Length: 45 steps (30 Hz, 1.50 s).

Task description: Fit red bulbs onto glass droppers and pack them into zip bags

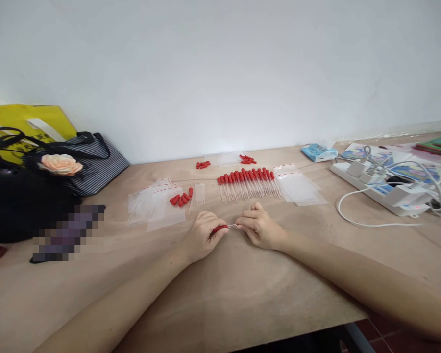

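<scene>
Above the middle of the table, my left hand (pixel 203 236) is closed on a red rubber dropper bulb (pixel 220 228). A thin clear dropper tube (pixel 232 226) runs from the bulb's mouth to the pinched fingers of my right hand (pixel 262 229). How deep the tube sits in the bulb cannot be made out. Just beyond my hands lies a row of droppers (pixel 247 182) with red bulbs on clear stems. Loose red bulbs (pixel 181 199) and several clear tubes (pixel 200 195) lie past my left hand.
Clear zip bags lie left (pixel 161 203) and right (pixel 299 189) of the droppers. More red bulbs (pixel 247 159) are near the wall. A power strip (pixel 375 189) with white cables and a blue packet (pixel 319 152) are right. Bags (pixel 95 166) and a blurred-out dark object (pixel 68 235) are left.
</scene>
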Available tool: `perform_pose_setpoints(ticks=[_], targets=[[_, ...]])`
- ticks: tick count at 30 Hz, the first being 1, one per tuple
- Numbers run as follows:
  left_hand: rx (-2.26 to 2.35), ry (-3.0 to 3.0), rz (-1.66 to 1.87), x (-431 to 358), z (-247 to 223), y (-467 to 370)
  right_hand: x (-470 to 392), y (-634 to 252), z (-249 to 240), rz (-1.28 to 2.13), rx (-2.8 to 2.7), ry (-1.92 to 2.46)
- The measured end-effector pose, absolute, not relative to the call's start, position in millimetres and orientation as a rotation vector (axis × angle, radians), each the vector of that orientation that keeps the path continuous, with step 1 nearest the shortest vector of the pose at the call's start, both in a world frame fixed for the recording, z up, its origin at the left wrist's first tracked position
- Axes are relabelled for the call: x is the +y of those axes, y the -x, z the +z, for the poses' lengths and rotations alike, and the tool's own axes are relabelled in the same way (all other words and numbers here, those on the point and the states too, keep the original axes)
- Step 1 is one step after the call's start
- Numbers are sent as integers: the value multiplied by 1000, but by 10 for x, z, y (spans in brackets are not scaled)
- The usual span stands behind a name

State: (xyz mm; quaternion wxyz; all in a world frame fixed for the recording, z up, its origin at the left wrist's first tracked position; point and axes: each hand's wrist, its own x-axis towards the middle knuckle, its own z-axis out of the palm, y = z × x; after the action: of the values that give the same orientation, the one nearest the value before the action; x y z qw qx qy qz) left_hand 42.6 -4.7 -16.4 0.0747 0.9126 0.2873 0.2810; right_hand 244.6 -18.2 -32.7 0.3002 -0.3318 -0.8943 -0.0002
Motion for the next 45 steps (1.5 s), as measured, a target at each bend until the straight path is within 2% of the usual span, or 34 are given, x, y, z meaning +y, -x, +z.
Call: perform_pose_setpoints(ticks=[9,18,21,25,29,34,45], targets=[[838,-2770,854,-53,-169,-441,-176,-2392,-332,38,-2403,908],[976,-2719,896,32,-140,-338,-213,-2449,-113,4,-2469,1102],[1154,-2704,937,62,-147,-262,-169,-2455,-112,106,-2402,1206],[1524,-2616,1140,161,-128,-84,58,-2354,-102,258,-2023,1474],[1831,-2478,1268,302,-95,139,367,-2084,-44,204,-1813,1665],[2032,-2285,1106,435,-106,347,646,-1767,-34,104,-1780,1891],[1893,-2279,853,614,-165,389,710,-1670,-123,59,-1890,1977]])
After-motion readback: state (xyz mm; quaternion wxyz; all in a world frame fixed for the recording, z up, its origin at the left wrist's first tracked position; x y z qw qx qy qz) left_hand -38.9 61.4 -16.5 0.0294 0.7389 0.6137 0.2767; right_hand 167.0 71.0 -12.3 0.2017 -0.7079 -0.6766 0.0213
